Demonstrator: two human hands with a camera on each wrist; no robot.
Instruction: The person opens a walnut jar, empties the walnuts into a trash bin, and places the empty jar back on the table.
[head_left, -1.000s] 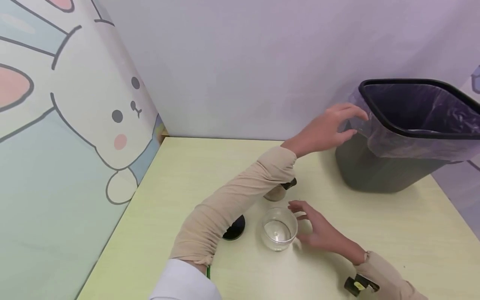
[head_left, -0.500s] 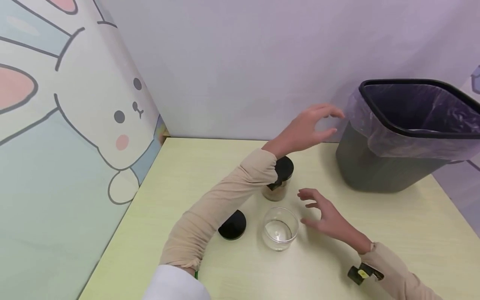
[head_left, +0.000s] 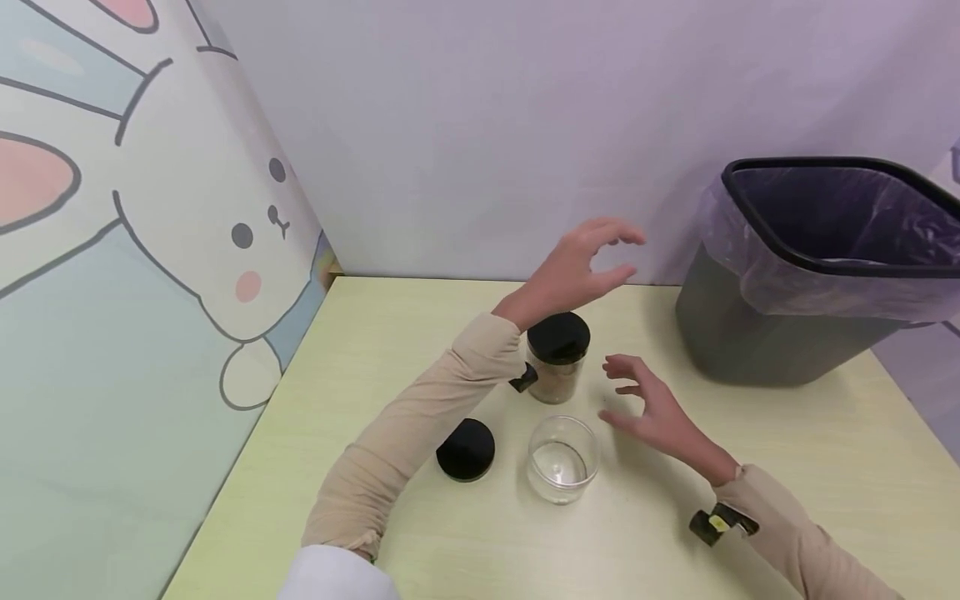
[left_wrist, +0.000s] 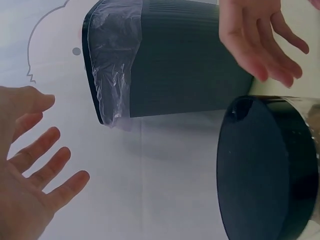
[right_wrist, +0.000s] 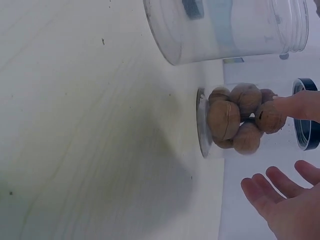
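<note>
My left hand (head_left: 572, 268) hovers above the far part of the table with bent, spread fingers and nothing in it. Below its wrist stands a clear jar (head_left: 557, 379) with a black lid on. Through that jar's wall several walnuts (right_wrist: 225, 120) show in the right wrist view. Right of the jars, my right hand (head_left: 651, 415) is in the air, thumb and fingers apart, touching nothing. Nearest to me an open clear jar (head_left: 562, 475) stands upright with nothing visible inside. A loose black lid (head_left: 466, 451) lies on the table to its left, partly under the left forearm.
A dark grey trash bin (head_left: 765, 333) with a black rim and a purplish liner bag (head_left: 817, 292) stands at the table's back right. A pale wall rises behind the table (head_left: 480, 542). A rabbit-printed panel (head_left: 187, 208) borders the left side.
My left hand has drawn back leftward from the bin, uncovering the walnut jar's lid. The right hand has come away from the open jar and moved farther back. The jars stay put.
</note>
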